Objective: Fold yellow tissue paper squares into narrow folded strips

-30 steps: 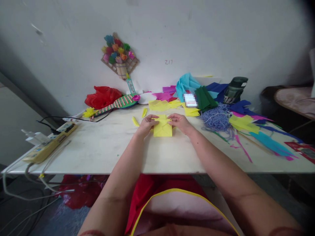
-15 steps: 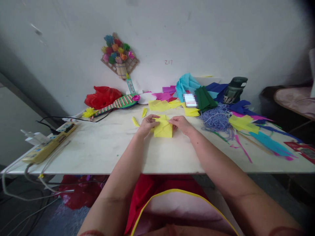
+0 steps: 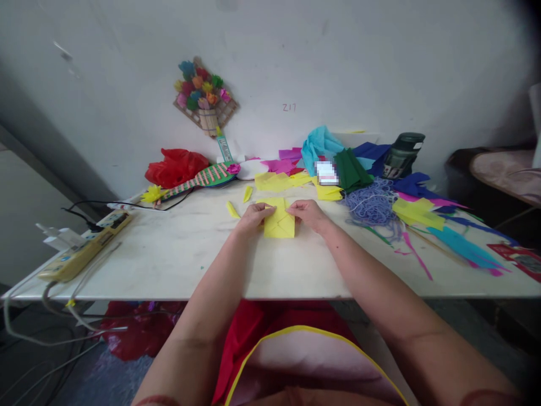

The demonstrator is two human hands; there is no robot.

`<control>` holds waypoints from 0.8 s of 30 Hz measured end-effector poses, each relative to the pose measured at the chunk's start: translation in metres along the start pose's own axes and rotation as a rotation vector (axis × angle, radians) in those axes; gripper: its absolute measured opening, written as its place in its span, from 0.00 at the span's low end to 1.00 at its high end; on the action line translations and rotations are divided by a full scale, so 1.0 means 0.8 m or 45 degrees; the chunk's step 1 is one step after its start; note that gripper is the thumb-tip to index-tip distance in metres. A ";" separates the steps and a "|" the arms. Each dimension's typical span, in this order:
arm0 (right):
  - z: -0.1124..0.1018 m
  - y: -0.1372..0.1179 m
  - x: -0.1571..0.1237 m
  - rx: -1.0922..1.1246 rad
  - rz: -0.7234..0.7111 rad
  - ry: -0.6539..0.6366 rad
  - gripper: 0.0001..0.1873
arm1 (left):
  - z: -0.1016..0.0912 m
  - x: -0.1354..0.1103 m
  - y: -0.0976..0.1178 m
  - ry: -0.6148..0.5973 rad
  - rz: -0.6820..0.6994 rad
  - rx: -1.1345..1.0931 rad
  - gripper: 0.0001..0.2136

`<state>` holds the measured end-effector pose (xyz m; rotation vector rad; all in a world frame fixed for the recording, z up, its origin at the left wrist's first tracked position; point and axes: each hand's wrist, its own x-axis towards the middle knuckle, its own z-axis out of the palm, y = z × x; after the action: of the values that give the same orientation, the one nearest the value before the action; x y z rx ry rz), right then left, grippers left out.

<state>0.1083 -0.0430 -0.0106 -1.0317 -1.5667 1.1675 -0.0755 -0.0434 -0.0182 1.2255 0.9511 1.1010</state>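
Observation:
A piece of yellow crepe paper (image 3: 279, 225) with crossing crease lines is held up over the middle of the white table. My left hand (image 3: 255, 216) pinches its left edge between thumb and fingers. On the opposite edge my right hand (image 3: 307, 211) has the same kind of pinch. Two small yellow paper pieces, a curled strip (image 3: 233, 210) and a petal-like scrap (image 3: 248, 194), lie just beyond my left hand. Flat yellow sheets (image 3: 276, 180) rest behind the held paper.
At left are a yellow power strip (image 3: 84, 248) with cables and a decorated lute-shaped craft (image 3: 203, 179). To the right lie a tangle of purple yarn (image 3: 372, 203), folded green paper (image 3: 351, 171), coloured scraps and a dark bottle (image 3: 404, 155). A flower craft (image 3: 203, 93) hangs on the wall.
The paper's upper part looks flatter and wider between my fingers. Both hands keep their pinch, with slight finger shifts. Everything else stays in place.

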 end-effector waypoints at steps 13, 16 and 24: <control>0.004 0.004 -0.001 -0.044 0.072 -0.027 0.14 | 0.006 -0.008 0.008 -0.083 0.105 0.139 0.14; 0.007 0.003 -0.001 -0.063 0.052 0.001 0.13 | 0.009 -0.011 0.011 -0.086 0.094 0.142 0.15; 0.008 0.007 0.001 -0.132 -0.051 -0.035 0.13 | 0.006 -0.007 0.004 -0.056 -0.011 0.161 0.16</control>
<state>0.1024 -0.0425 -0.0166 -1.0505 -1.6768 1.0868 -0.0725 -0.0502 -0.0142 1.3415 1.0039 1.0153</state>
